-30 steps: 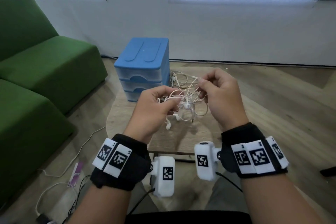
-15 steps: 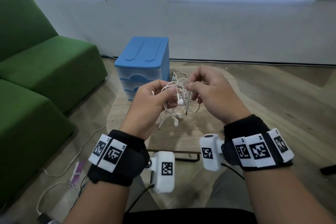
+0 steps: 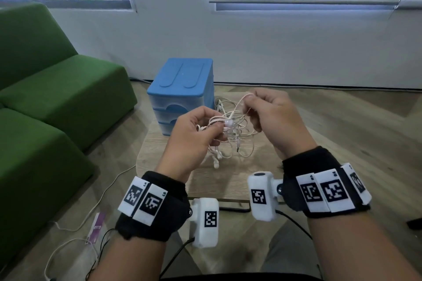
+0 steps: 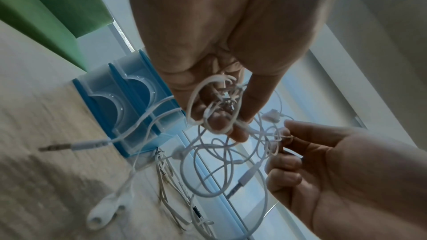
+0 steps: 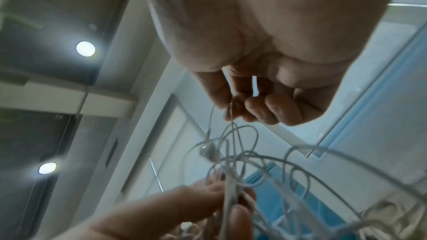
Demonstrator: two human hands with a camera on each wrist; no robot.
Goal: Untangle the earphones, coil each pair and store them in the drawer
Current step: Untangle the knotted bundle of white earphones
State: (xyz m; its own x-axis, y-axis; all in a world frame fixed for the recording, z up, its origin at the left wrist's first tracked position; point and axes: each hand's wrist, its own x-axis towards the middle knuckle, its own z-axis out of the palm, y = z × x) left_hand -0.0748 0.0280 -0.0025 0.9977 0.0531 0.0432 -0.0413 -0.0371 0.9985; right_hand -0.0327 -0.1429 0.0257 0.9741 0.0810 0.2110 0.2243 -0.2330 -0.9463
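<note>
Daylight from two blinded windows falls on a small wooden table (image 3: 205,180) where I sit untangling earphones. Thumb and forefinger of my right hand (image 3: 271,121) are pressed together on a single loop of white cord, lifted just above the knot; the other fingers curl loosely beneath, holding nothing that I can see. My left hand (image 3: 194,137) grips the dense heart of the tangled earphones (image 3: 230,130), fingers (image 4: 251,98) curled round a bundle of loops, with earbuds and a plug dangling below toward the tabletop. More white cord (image 3: 220,104) lies on the table behind the tangle, just beside the blue drawer unit (image 3: 180,89), whose drawers all look closed. I judge this the first step, the untangling, barely begun: no pair is free, nothing is coiled, nothing is stored. Next, I reckon, the pinched loop needs drawing gently away from the knot while my left hand slackens enough to let it slide, following the strand toward its plug (image 4: 57,147) or bud so that one pair comes clear. Pulling hard would likely tighten the snarl. Beyond the table, a green sofa (image 3: 57,102) lines the left side, and loose cables (image 3: 75,230) trail across the wood floor.
</note>
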